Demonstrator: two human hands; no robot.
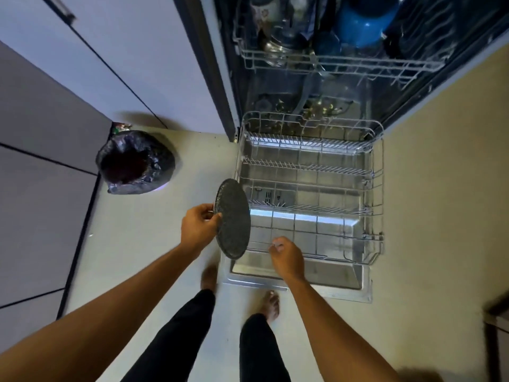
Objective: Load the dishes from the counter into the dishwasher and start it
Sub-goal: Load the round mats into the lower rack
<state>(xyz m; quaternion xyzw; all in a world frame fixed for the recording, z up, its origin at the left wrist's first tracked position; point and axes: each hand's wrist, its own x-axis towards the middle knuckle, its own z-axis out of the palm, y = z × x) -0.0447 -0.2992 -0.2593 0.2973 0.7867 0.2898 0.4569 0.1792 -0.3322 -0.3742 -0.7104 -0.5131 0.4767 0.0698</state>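
Observation:
The dishwasher stands open with its door [297, 288] folded down and the lower wire rack [378, 188] pulled out over it; no dishes stand in that rack. My left hand [199, 225] grips a dark speckled round plate [233, 217] by its left edge, held on edge at the rack's front-left corner. My right hand [286, 257] is at the rack's front rail with its fingers curled; whether it holds the wire I cannot tell. The upper rack [325, 60] holds a blue pot [363, 22], glasses and other dishes.
A bin lined with a black bag [135, 162] stands on the floor left of the dishwasher. Pale cabinet fronts [115, 59] run along the left. My bare feet [271, 303] are at the door's front edge. A dark furniture corner [498, 321] shows at the right.

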